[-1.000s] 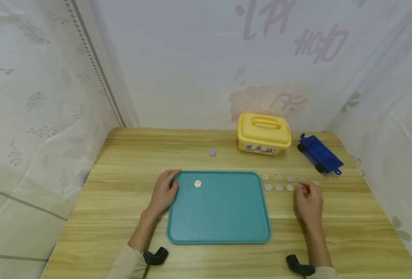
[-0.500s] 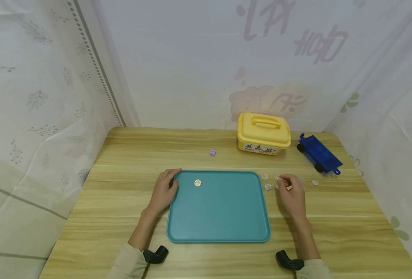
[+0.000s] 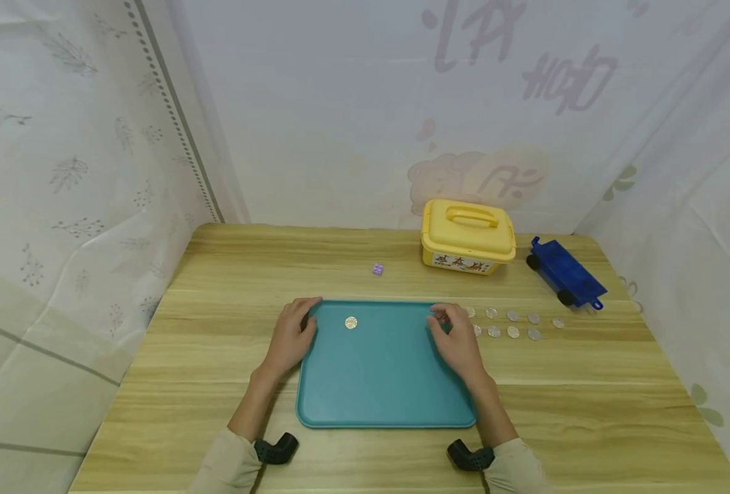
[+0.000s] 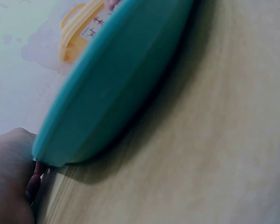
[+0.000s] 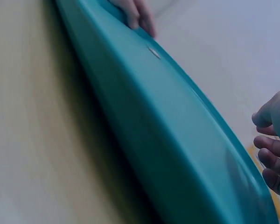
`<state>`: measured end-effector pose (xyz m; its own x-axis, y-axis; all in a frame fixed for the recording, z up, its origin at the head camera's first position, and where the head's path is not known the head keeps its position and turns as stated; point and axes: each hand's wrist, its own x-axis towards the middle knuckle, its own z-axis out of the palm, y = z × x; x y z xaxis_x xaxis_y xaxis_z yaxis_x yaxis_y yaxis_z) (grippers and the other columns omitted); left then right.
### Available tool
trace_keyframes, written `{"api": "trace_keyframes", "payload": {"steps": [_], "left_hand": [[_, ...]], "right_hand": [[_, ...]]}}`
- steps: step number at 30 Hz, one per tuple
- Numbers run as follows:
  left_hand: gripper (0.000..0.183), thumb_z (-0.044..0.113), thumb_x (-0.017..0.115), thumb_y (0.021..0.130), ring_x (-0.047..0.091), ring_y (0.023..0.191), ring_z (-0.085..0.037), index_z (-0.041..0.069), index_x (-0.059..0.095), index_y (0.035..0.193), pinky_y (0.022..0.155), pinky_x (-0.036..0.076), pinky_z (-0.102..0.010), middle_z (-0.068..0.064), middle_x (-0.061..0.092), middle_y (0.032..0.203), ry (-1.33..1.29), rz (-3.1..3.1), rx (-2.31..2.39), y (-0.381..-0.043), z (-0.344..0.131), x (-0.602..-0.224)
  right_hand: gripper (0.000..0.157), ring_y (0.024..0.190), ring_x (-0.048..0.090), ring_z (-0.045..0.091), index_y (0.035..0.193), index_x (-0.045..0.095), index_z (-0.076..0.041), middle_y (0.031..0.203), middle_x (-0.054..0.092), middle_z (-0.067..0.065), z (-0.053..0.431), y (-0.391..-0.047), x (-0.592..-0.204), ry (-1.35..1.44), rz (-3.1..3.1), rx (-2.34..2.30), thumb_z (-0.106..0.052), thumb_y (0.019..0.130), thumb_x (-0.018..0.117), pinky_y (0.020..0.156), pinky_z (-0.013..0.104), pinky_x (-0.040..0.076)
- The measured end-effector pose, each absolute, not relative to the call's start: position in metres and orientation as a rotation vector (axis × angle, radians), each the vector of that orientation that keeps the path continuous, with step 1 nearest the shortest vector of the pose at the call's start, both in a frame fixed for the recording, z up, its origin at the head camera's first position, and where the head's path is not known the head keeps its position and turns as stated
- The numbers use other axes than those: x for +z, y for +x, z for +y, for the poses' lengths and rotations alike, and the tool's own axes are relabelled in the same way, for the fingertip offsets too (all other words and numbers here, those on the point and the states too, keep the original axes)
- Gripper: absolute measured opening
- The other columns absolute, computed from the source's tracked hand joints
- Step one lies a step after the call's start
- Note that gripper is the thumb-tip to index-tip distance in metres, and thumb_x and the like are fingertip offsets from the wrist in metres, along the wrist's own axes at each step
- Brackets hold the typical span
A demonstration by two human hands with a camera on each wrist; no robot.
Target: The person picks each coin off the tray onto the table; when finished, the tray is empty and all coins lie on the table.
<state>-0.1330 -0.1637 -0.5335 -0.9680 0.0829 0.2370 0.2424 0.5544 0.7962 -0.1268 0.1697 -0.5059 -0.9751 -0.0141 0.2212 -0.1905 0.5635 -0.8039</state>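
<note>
A teal tray lies on the wooden table with one gold-coloured coin near its far left. My left hand grips the tray's far left corner, its thumb along the rim; in the left wrist view curled fingers show beneath the corner. Over the tray's far right corner hovers my right hand, thumb and fingers bent with a gap between the tips. In the right wrist view its fingers are curled, and I cannot tell whether they hold a coin. Right of the tray, several silvery coins lie in two rows.
Behind the coins stands a yellow lidded box with a handle. A blue wheeled toy wagon sits at the table's back right. Beyond the tray lies a small purple block. Patterned cloth hangs behind the table.
My right hand has swept left from the right end of the coin rows, across them, to the tray's far right corner. My left hand stays at the tray's corner.
</note>
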Motion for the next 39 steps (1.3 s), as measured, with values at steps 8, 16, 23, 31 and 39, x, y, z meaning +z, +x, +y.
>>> {"api": "trace_keyframes", "payload": {"steps": [8, 16, 23, 31, 39], "left_hand": [[0.040, 0.003, 0.055, 0.097, 0.053, 0.119, -0.031, 0.005, 0.060, 0.137, 0.102, 0.043, -0.049, -0.013, 0.061, 0.132, -0.276, -2.622, -1.379, -0.133, -0.162, -0.531], [0.040, 0.003, 0.055, 0.097, 0.053, 0.119, -0.031, 0.005, 0.060, 0.136, 0.102, 0.043, -0.048, -0.013, 0.061, 0.132, -0.262, -2.622, -1.397, -0.132, -0.160, -0.530], [0.040, 0.003, 0.054, 0.097, 0.052, 0.119, -0.031, 0.006, 0.060, 0.136, 0.102, 0.042, -0.050, -0.013, 0.060, 0.133, -0.261, -2.630, -1.393, -0.131, -0.161, -0.531], [0.040, 0.003, 0.054, 0.097, 0.052, 0.120, -0.032, 0.006, 0.060, 0.137, 0.102, 0.043, -0.050, -0.013, 0.060, 0.133, -0.263, -2.632, -1.384, -0.131, -0.162, -0.531], [0.040, 0.004, 0.054, 0.097, 0.053, 0.120, -0.032, 0.005, 0.060, 0.136, 0.102, 0.042, -0.050, -0.014, 0.061, 0.133, -0.273, -2.630, -1.369, -0.131, -0.163, -0.529]], "right_hand": [[0.024, 0.092, 0.056, 0.021, 0.115, 0.068, -0.005, 0.100, 0.063, 0.008, 0.120, -0.127, -0.507, 0.353, -2.698, 1.339, -0.016, 0.094, 0.069, 0.083, 0.040, 0.047], [0.036, 0.091, 0.059, 0.018, 0.119, 0.067, -0.008, 0.100, 0.065, 0.004, 0.082, -0.125, -0.514, 0.502, -2.737, 1.217, -0.026, 0.089, 0.074, 0.083, 0.038, 0.048], [0.037, 0.093, 0.060, 0.020, 0.120, 0.069, -0.008, 0.102, 0.066, 0.005, 0.058, -0.129, -0.518, 0.525, -2.750, 1.111, -0.027, 0.088, 0.074, 0.084, 0.039, 0.048], [0.024, 0.089, 0.057, 0.022, 0.112, 0.073, -0.012, 0.100, 0.062, 0.004, 0.042, -0.130, -0.522, 0.574, -2.745, 0.847, -0.025, 0.092, 0.072, 0.081, 0.039, 0.047], [0.017, 0.092, 0.055, 0.020, 0.105, 0.070, -0.011, 0.097, 0.061, 0.003, 0.041, -0.130, -0.519, 0.555, -2.798, 0.899, -0.023, 0.093, 0.069, 0.085, 0.038, 0.044]]}}
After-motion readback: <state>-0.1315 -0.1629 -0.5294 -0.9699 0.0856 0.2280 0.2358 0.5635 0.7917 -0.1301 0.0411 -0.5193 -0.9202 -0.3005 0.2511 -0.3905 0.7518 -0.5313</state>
